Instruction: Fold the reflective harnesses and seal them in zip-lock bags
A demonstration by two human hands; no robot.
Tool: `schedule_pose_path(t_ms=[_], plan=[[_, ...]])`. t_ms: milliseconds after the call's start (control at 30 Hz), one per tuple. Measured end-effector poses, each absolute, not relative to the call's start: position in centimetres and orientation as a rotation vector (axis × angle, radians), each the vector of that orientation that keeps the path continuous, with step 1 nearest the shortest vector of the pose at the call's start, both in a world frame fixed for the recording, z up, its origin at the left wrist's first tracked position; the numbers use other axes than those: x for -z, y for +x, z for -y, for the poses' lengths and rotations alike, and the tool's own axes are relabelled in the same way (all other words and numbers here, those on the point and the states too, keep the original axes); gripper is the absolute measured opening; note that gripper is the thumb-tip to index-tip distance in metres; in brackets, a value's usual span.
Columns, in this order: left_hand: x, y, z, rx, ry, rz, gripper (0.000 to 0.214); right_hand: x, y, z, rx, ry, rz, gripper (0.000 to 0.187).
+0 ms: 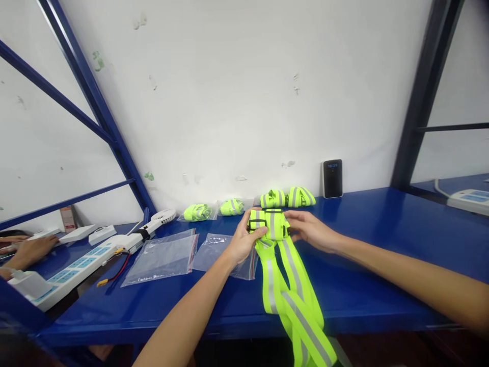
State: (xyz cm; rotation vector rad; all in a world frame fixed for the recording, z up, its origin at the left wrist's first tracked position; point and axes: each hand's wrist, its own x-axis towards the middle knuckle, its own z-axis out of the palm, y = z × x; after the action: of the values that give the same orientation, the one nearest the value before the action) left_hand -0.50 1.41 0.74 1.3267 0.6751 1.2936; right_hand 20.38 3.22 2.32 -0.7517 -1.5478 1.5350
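A fluorescent yellow-green reflective strap (pixel 272 224) with grey stripes and black buckles is partly folded into a flat bundle. My left hand (pixel 244 239) grips the bundle's left side, thumb across the front by a buckle. At the right edge, my right hand (pixel 309 229) pinches the strap, with some fingertips hidden behind it. Loose lengths of the strap trail down over the table's front edge. Just behind the bundle lie two rolled straps, a left roll (pixel 272 198) and a right roll (pixel 301 197).
Clear zip bags (pixel 162 257) lie left of my hands on the blue table (pixel 367 260). Bagged strap rolls (pixel 197 212) sit by the wall. A black-fronted clock (pixel 332 178) stands behind. Farther left are a power strip (pixel 76 270), a white fan (pixel 164 216) and another person's hand (pixel 34 250).
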Motion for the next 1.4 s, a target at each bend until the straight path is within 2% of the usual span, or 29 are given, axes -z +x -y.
schedule_pose_path(t_ms=[100,233,300,400,500,667,933,1133,1267,1400], plan=[[-0.6,-0.4,-1.6,-1.400,1.448,-0.704,0.058,-2.6,20.5,-3.0,-1.620,-0.711,1.562,0.037],[-0.8,-0.1,-1.3,-1.358,1.565,-0.729,0.058,-2.5,20.4,-2.6,-1.417,-0.860,1.724,0.065],[-0.9,0.0,-1.2,-1.337,1.578,-0.731,0.061,-2.3,20.2,-2.5,-1.358,-0.871,1.753,0.062],[-1.1,-0.1,-1.1,-1.289,1.562,-0.710,0.066,-1.9,20.0,-2.6,-1.283,-0.812,1.764,0.048],[-1.2,-0.3,-1.0,-1.177,1.544,-0.632,0.080,-1.7,19.9,-2.7,-1.185,-0.765,1.782,0.037],[-1.0,-0.3,-1.0,-1.130,1.566,-0.583,0.103,-1.4,19.8,-2.4,-1.065,-0.785,1.809,0.034],[-0.4,0.1,-1.4,-1.226,1.542,-0.682,0.108,-0.7,19.0,-1.4,-1.092,-0.849,1.770,0.045],[-0.4,0.0,-1.6,-1.275,1.578,-0.716,0.100,-1.8,19.1,-1.1,-1.333,-0.851,1.691,0.067],[-0.5,0.0,-1.5,-1.335,1.668,-0.726,0.094,-2.3,20.0,-1.4,-1.264,-0.812,1.855,0.077],[-0.3,-0.1,-1.5,-1.324,1.669,-0.759,0.103,-1.6,20.3,-1.8,-1.260,-0.705,1.902,0.081]])
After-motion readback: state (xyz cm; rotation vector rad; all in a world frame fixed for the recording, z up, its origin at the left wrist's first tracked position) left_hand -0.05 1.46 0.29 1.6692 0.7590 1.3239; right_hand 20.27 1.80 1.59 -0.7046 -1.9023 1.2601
